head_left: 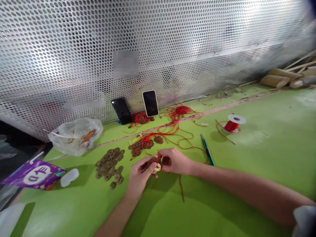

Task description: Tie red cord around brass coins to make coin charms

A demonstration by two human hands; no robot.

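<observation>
In the head view, your left hand (139, 175) is curled nearly closed over the tabletop (81, 210), its thumb pressing a few coins (158, 167) against the fingers, a shiny one facing out. Your right hand (176, 161) bends in just beside it, fingers curled near a loop of red cord (170, 164); you cannot tell whether its fingertips pinch the cord. A pile of loose coins (108, 164) lies left of your hands, tangled coins (142, 145) just beyond them, a pen (207, 150) and a spool (232, 125) to the right.
</observation>
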